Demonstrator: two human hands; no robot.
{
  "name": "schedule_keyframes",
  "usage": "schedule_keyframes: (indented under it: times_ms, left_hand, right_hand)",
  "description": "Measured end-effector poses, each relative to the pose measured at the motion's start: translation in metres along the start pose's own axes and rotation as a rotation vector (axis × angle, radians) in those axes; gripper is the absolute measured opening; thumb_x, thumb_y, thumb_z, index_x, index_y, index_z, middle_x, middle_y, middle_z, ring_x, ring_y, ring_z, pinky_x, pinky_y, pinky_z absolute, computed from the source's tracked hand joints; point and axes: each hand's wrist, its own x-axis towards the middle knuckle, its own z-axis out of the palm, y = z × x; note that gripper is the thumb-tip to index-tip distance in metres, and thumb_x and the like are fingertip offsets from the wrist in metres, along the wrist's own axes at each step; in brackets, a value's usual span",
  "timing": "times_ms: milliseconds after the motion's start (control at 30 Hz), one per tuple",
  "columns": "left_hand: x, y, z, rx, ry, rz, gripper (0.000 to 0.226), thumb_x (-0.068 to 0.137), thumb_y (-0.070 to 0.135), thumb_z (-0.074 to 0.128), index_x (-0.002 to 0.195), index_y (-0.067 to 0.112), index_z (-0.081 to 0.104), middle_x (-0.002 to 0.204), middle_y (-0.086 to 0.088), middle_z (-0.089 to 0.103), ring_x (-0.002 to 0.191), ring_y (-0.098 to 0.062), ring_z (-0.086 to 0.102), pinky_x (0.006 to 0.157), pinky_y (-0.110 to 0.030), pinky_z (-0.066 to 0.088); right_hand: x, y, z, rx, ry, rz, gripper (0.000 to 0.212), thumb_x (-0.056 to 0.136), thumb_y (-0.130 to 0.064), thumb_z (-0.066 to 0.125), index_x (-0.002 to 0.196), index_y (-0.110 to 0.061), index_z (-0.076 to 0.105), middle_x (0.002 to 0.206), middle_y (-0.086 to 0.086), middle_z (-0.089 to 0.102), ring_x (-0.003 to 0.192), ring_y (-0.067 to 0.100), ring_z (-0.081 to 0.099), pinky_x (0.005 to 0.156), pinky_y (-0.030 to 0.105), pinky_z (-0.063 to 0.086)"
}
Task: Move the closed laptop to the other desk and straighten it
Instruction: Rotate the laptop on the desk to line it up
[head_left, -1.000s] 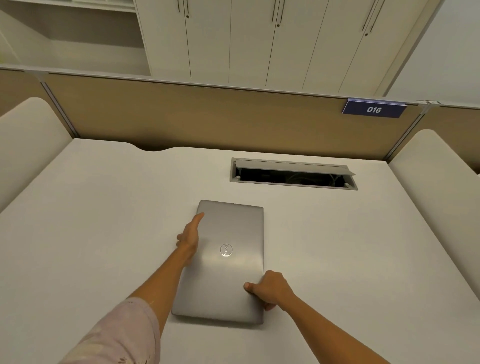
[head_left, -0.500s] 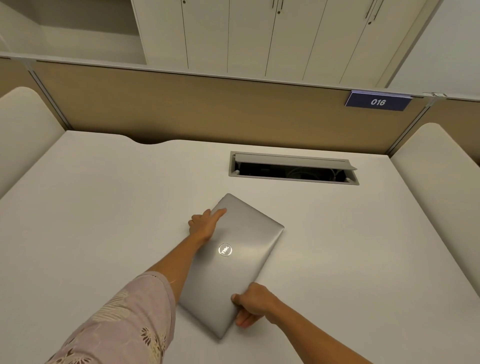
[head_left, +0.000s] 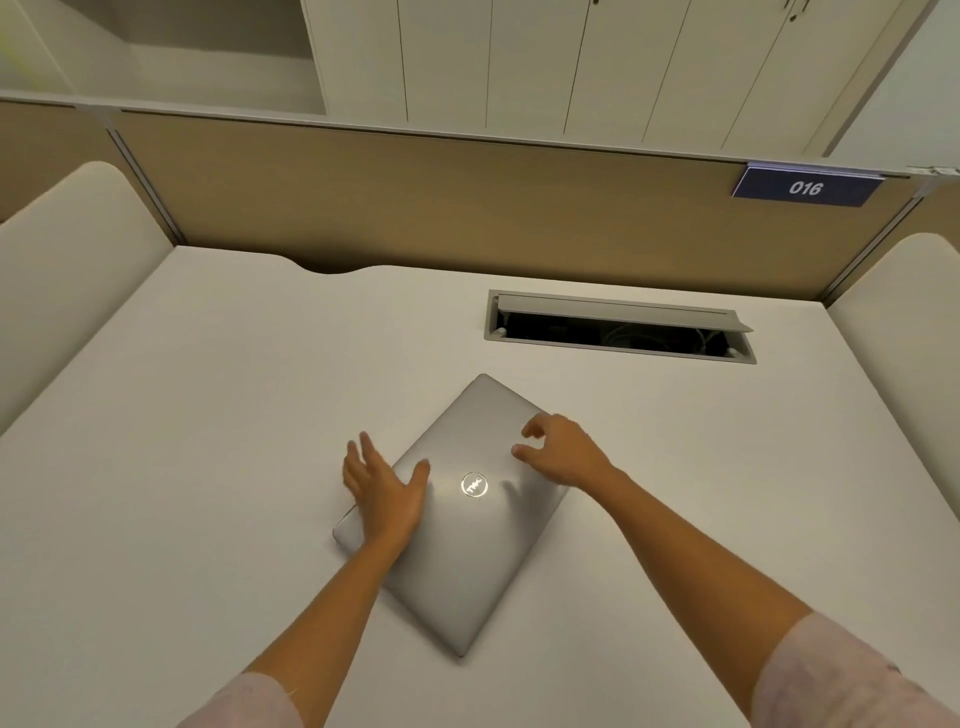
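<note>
The closed silver laptop (head_left: 467, 514) lies flat on the white counter (head_left: 182, 415), turned well askew, one corner pointing toward the open cable hatch (head_left: 618, 327) and the opposite corner pointing back at the person. It sits just in front of that hatch, a little to its left. Half a second ago it was tilted less, and a second ago it lay nearly square to the hatch; the skew has grown.

The left hand (head_left: 384, 493) has come back from the laptop's far left edge to its left corner. It now rests palm down with fingers spread, the thumb on the lid and the other fingers reaching past the edge over the counter; its grip is open, clasping nothing.

The right hand (head_left: 561, 449) has left the near edge it was pinching earlier and now hangs over the lid's right corner, on the hatch side of the round logo (head_left: 474, 485). Its fingers are curled and apart, grip loose and open; whether the fingertips touch the lid I cannot tell.

Behind the hatch, a blue plate reading 016 (head_left: 805, 188) hangs on the tan partition (head_left: 467, 208).
</note>
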Motion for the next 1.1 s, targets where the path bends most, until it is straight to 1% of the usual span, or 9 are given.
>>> schedule_keyframes:
  times_ms: [67, 133, 333, 467, 567, 700, 900, 1033, 1100]
  left_hand:
    - [-0.019, -0.011, -0.006, 0.041, 0.078, -0.086, 0.098, 0.084, 0.030, 0.069, 0.153, 0.007, 0.004, 0.162, -0.014, -0.001, 0.149, -0.033, -0.005, 0.119, -0.053, 0.010]
    - [-0.037, -0.025, -0.011, 0.063, 0.104, -0.165, 0.102, 0.083, 0.030, 0.070, 0.152, 0.004, 0.000, 0.162, -0.016, -0.004, 0.148, -0.033, -0.008, 0.120, -0.049, 0.008]
    - [-0.068, -0.048, -0.020, -0.018, -0.013, -0.416, 0.105, 0.081, 0.028, 0.073, 0.151, 0.000, 0.000, 0.162, -0.017, -0.005, 0.148, -0.030, -0.007, 0.121, -0.042, 0.005]
    - [-0.073, -0.038, -0.022, -0.193, -0.096, -0.523, 0.106, 0.079, 0.030, 0.075, 0.152, 0.005, 0.002, 0.162, -0.010, 0.005, 0.148, -0.029, 0.006, 0.119, -0.044, 0.018]
    - [-0.064, -0.032, -0.025, -0.345, -0.107, -0.632, 0.101, 0.079, 0.034, 0.076, 0.152, 0.007, 0.011, 0.159, -0.009, 0.016, 0.144, -0.029, 0.022, 0.117, -0.047, 0.026]
    - [-0.057, -0.026, -0.027, -0.498, -0.125, -0.725, 0.097, 0.077, 0.033, 0.077, 0.150, 0.010, 0.017, 0.153, -0.007, 0.029, 0.134, -0.030, 0.039, 0.112, -0.049, 0.033]
    - [-0.056, -0.008, -0.025, -0.494, -0.011, -0.800, 0.101, 0.072, 0.053, 0.072, 0.148, 0.011, 0.020, 0.147, -0.013, 0.028, 0.127, -0.033, 0.041, 0.106, -0.051, 0.039]
    - [-0.045, 0.004, -0.024, -0.489, 0.085, -0.861, 0.104, 0.072, 0.070, 0.059, 0.144, 0.004, 0.024, 0.142, -0.017, 0.031, 0.126, -0.033, 0.038, 0.108, -0.046, 0.035]
    - [-0.041, 0.005, -0.023, -0.474, 0.091, -0.857, 0.102, 0.071, 0.071, 0.056, 0.141, 0.004, 0.029, 0.136, -0.016, 0.034, 0.122, -0.032, 0.040, 0.107, -0.046, 0.037]
  right_hand:
    - [0.013, 0.011, 0.004, -0.123, 0.033, 0.009, 0.053, 0.085, -0.040, 0.066, 0.131, -0.018, 0.051, 0.140, 0.008, 0.044, 0.132, 0.029, 0.037, 0.105, 0.044, 0.039]
    - [0.022, 0.022, 0.008, -0.251, 0.043, 0.034, 0.069, 0.081, -0.043, 0.068, 0.140, -0.019, 0.040, 0.148, 0.008, 0.035, 0.138, 0.031, 0.029, 0.111, 0.043, 0.032]
    - [0.027, 0.038, 0.014, -0.174, -0.039, 0.096, 0.085, 0.081, -0.049, 0.067, 0.148, -0.021, 0.022, 0.149, 0.009, 0.031, 0.134, 0.033, 0.035, 0.111, 0.044, 0.031]
    - [0.028, 0.040, 0.015, -0.135, -0.023, 0.103, 0.088, 0.080, -0.049, 0.069, 0.148, -0.020, 0.022, 0.148, 0.011, 0.034, 0.136, 0.031, 0.035, 0.113, 0.045, 0.029]
    - [0.030, 0.041, 0.015, -0.110, -0.020, 0.133, 0.092, 0.079, -0.050, 0.070, 0.149, -0.017, 0.020, 0.149, 0.012, 0.035, 0.138, 0.030, 0.035, 0.115, 0.044, 0.027]
    - [0.030, 0.039, 0.013, -0.095, -0.039, 0.155, 0.094, 0.078, -0.051, 0.071, 0.148, -0.015, 0.021, 0.148, 0.012, 0.034, 0.136, 0.032, 0.036, 0.111, 0.045, 0.032]
    - [0.027, 0.030, 0.013, 0.004, 0.000, 0.282, 0.093, 0.071, -0.062, 0.072, 0.142, -0.014, 0.034, 0.143, 0.010, 0.038, 0.134, 0.034, 0.036, 0.108, 0.046, 0.035]
    - [0.019, 0.035, 0.014, 0.016, -0.029, 0.334, 0.085, 0.074, -0.052, 0.074, 0.142, -0.019, 0.035, 0.143, 0.008, 0.036, 0.133, 0.033, 0.033, 0.109, 0.046, 0.033]
    - [0.015, 0.039, 0.011, 0.051, -0.029, 0.357, 0.080, 0.076, -0.044, 0.075, 0.141, -0.018, 0.038, 0.141, 0.008, 0.037, 0.131, 0.033, 0.033, 0.109, 0.045, 0.034]
